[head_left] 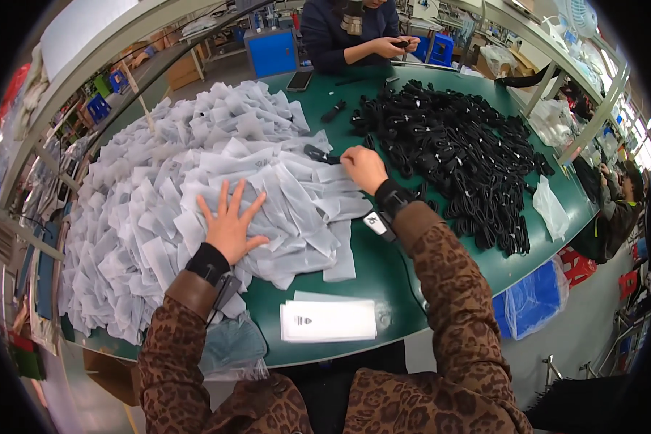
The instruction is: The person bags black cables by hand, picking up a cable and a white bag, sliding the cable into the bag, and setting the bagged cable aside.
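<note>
A person's left hand (233, 226) lies with fingers spread on a heap of whitish translucent sleeves (134, 210) filling the left of the frame. Near the centre, I see the right hand (366, 171), fingers curled, pinching the end of a black cable bundle (319, 153) over the sleeves. More black cables (459, 155) cover the green worktop (394, 289) at upper right; white slips (331, 321) lie at lower centre.

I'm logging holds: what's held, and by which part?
The right hand seems to pinch a black cord bundle by its right end; the left hand, spread open, holds nothing.
</note>
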Tool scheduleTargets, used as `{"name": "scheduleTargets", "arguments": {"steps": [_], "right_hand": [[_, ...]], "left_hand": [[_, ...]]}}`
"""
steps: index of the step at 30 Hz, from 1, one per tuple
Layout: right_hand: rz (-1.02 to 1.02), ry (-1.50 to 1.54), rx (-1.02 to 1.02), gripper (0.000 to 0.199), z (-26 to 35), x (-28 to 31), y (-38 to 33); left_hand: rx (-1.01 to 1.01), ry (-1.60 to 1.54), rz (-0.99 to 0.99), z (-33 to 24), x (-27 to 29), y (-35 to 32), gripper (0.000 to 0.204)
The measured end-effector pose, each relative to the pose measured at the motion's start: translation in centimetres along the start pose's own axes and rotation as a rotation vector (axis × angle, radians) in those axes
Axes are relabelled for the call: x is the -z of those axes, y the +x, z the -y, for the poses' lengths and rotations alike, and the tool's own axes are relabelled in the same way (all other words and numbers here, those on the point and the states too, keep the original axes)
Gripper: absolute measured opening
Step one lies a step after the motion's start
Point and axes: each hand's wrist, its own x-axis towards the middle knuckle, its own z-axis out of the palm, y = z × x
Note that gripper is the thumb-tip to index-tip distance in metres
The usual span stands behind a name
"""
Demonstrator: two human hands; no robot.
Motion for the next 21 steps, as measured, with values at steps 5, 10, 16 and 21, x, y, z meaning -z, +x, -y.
{"name": "scheduleTargets", "arguments": {"steps": [5,10,16,21], "right_hand": [[0.215,-0.264,-0.065,0.02,-3.7,-5.8,2.9],[0.013,-0.25,-0.013,0.023,-1.1,-6.1,2.4],[-0.051,0.338,-0.198,0.027,2.2,2.1,-0.9],[0.161,0.361,-0.277,0.027,6.2,10.4,-11.6]], "left_hand": [[0.03,-0.032,0.093,-0.1,-1.0,0.6,0.092],[0.046,-0.011,0.112,0.0,-0.6,-0.2,0.093],[0.057,-0.037,0.146,0.2,-0.5,-0.5,0.093],[0.073,-0.116,0.197,-1.1,2.7,-0.3,0.086]]}}
